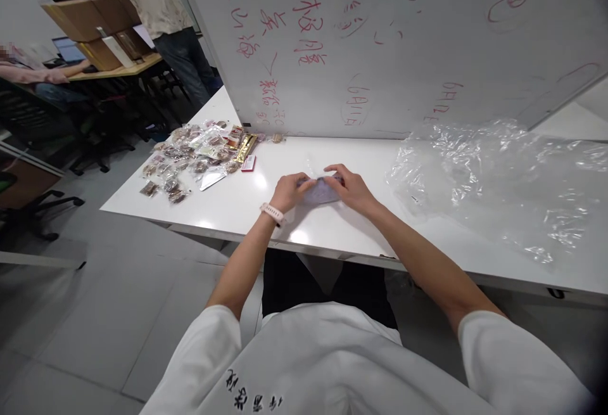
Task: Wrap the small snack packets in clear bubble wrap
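Between my hands, over the white table, is a small bluish-purple packet (319,192) with clear plastic showing at its top. My left hand (291,191) grips its left side, the thumb lying along the upper edge. On the right side, my right hand (350,188) holds the same packet with thumb and bent fingers. A pale pink band (272,213) circles my left wrist. What exactly the packet holds is too small to make out.
Many small clear packets (199,149) lie piled at the left, with a gold wrapper (246,149) and a small red-and-white box (248,163). Crumpled clear plastic bags (484,187) cover the table's right. A whiteboard (389,54) stands behind. Two other people are at the far left.
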{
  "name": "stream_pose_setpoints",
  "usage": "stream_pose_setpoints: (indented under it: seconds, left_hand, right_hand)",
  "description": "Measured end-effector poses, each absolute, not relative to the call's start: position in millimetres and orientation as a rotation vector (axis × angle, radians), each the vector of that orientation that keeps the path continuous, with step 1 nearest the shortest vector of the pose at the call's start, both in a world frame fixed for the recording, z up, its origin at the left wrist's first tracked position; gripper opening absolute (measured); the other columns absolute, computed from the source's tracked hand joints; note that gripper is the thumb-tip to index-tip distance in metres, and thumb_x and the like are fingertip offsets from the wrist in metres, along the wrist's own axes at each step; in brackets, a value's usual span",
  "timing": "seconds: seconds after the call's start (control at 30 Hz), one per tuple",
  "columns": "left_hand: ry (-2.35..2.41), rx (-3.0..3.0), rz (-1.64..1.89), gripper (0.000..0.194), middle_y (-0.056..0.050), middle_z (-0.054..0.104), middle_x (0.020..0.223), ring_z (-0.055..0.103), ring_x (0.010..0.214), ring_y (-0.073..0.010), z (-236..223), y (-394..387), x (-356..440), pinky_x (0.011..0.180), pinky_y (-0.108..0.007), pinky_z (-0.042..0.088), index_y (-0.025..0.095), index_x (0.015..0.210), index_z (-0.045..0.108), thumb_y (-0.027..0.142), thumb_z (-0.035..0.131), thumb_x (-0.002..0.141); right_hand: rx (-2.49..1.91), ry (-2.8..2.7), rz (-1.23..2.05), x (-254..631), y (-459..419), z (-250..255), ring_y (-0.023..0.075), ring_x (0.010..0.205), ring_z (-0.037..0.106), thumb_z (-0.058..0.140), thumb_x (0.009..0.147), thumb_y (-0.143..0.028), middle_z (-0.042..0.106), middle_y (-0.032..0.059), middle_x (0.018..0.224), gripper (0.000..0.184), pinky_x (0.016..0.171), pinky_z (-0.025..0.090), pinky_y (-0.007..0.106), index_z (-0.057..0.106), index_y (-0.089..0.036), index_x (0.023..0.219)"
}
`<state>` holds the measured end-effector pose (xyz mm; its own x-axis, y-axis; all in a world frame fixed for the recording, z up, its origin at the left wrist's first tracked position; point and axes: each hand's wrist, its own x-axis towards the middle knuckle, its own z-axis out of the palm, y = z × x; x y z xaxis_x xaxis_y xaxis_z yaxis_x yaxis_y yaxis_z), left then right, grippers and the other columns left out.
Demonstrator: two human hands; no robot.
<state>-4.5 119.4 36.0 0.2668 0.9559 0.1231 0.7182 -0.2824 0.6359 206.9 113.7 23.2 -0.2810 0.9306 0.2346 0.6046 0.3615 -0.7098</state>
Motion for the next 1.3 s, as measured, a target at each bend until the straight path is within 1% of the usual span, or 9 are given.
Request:
stream_pose_setpoints:
  seconds: [0.13,0.23,0.4,0.7,0.83,0.97,1.1,1.2,1.3]
  left_hand:
    - [1.690,2.005,0.511,0.038,-0.007,0.066,0.071,0.062,0.076,-0.0226,30.7,156.2,-1.1,0.068,-0.031,0.042,0.016,0.072,0.069,0.046,0.058,0.092]
    - [1.656,2.008,0.622,0.024,-0.013,0.070,0.102,0.063,0.098,-0.0258,23.9,164.8,-0.6,0.083,-0.034,0.047,0.016,0.099,0.071,0.035,0.064,0.088]
    - [1.303,1.918,0.552,0.057,-0.014,0.067,0.126,0.063,0.111,-0.0285,25.1,172.1,-1.5,0.096,-0.038,0.048,0.015,0.125,0.065,0.037,0.078,0.074]
    - [1.239,1.322,0.829,0.051,-0.004,0.069,0.082,0.063,0.072,-0.0181,19.5,153.4,13.0,0.070,-0.033,0.050,0.015,0.095,0.069,0.019,0.090,0.049]
    - [1.206,0.951,1.274,0.057,-0.002,0.067,0.082,0.064,0.072,-0.0159,15.5,139.0,40.9,0.069,-0.030,0.051,0.015,0.102,0.063,0.024,0.090,0.052]
    - [1.087,0.953,1.536,0.054,-0.002,0.066,0.087,0.065,0.078,-0.0159,25.4,128.0,86.1,0.073,-0.029,0.051,0.019,0.106,0.058,0.032,0.088,0.062]
    - [0.864,1.229,1.461,0.041,-0.005,0.068,0.100,0.065,0.091,-0.0175,41.7,111.3,127.4,0.081,-0.030,0.052,0.021,0.105,0.058,0.040,0.080,0.076]
    - [0.776,1.414,1.248,0.030,-0.008,0.070,0.105,0.066,0.100,-0.0197,44.0,107.0,143.7,0.086,-0.032,0.052,0.021,0.104,0.060,0.044,0.068,0.086]
    - [0.915,1.508,1.091,0.026,-0.009,0.070,0.108,0.066,0.103,-0.0201,31.4,115.1,148.8,0.088,-0.033,0.052,0.021,0.108,0.063,0.040,0.061,0.091]
  right_hand:
    - [-1.482,-1.873,0.671,196.8,138.5,8.2,0.0218,0.090,0.064,0.053,0.094,-0.045,0.064,0.0118,0.123,0.049,0.085,0.051,0.039,0.054,-0.020,0.137]
    - [-1.461,-1.852,0.678,193.2,142.3,-9.5,0.0264,0.108,0.060,0.051,0.095,-0.043,0.063,0.0133,0.127,0.048,0.095,0.049,0.043,0.056,-0.018,0.136]
    - [-1.404,-1.817,0.698,194.6,141.8,-21.0,0.0269,0.107,0.060,0.051,0.094,-0.043,0.065,0.0102,0.127,0.044,0.097,0.049,0.047,0.059,-0.023,0.132]
    - [-1.300,-1.466,1.093,199.9,139.3,-10.6,0.0227,0.095,0.066,0.068,0.082,-0.046,0.069,0.0089,0.112,0.063,0.094,0.053,0.043,0.055,-0.020,0.138]
    - [-1.185,-1.164,1.241,195.9,128.1,0.5,0.0235,0.105,0.067,0.074,0.077,-0.053,0.070,0.0084,0.118,0.074,0.098,0.054,0.043,0.050,-0.023,0.139]
    - [-1.034,-1.085,1.197,193.8,99.9,10.7,0.0235,0.107,0.069,0.066,0.083,-0.060,0.071,0.0077,0.120,0.061,0.093,0.059,0.042,0.052,-0.024,0.131]
    - [-1.152,-1.080,0.913,222.6,66.5,20.3,0.0242,0.102,0.071,0.057,0.091,-0.055,0.072,0.0053,0.118,0.042,0.088,0.061,0.045,0.057,-0.026,0.121]
    - [-1.254,-1.063,0.727,283.3,52.0,38.2,0.0271,0.087,0.072,0.069,0.083,-0.052,0.074,0.0063,0.104,0.038,0.078,0.063,0.050,0.062,-0.024,0.108]
    - [-1.339,-0.912,0.101,387.2,49.3,65.0,0.0299,0.087,0.070,0.073,0.081,-0.054,0.072,0.0114,0.095,0.042,0.081,0.060,0.055,0.065,-0.018,0.101]
